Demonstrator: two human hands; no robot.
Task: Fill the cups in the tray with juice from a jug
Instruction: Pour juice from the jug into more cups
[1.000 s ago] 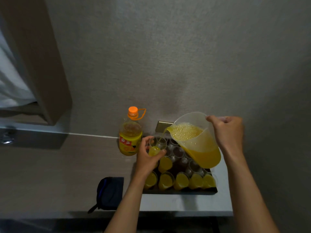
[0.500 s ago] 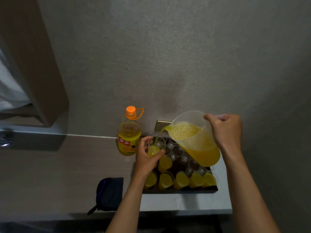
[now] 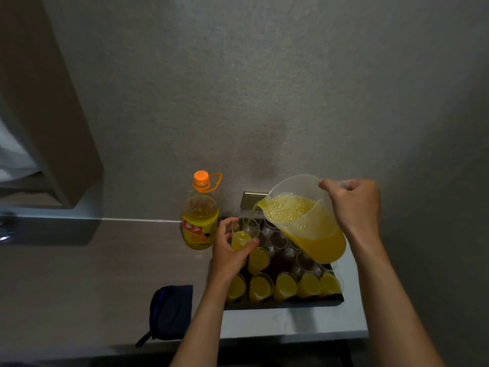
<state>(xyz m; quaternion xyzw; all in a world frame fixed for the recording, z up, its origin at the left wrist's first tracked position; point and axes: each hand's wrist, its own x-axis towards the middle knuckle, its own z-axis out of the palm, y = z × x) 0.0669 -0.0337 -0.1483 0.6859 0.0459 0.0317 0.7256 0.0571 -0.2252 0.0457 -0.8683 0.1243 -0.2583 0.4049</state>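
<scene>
You are looking at a translucent whitish jug (image 3: 304, 215) holding bright yellow-orange juice (image 3: 317, 242) with pale foam bubbling on top. The clear cups (image 3: 260, 287) along the dark tray (image 3: 285, 304) are glowing the same yellow. The bottle (image 3: 200, 221) is showing an orange cap, yellow liquid and a red-and-yellow label. A navy pouch (image 3: 169, 311) with blue trim is lying on the grey-brown table (image 3: 79, 274), under a speckled grey wall (image 3: 238, 88).

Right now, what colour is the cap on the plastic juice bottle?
Orange, on the plastic juice bottle's cap, clearest in the head view.
</scene>
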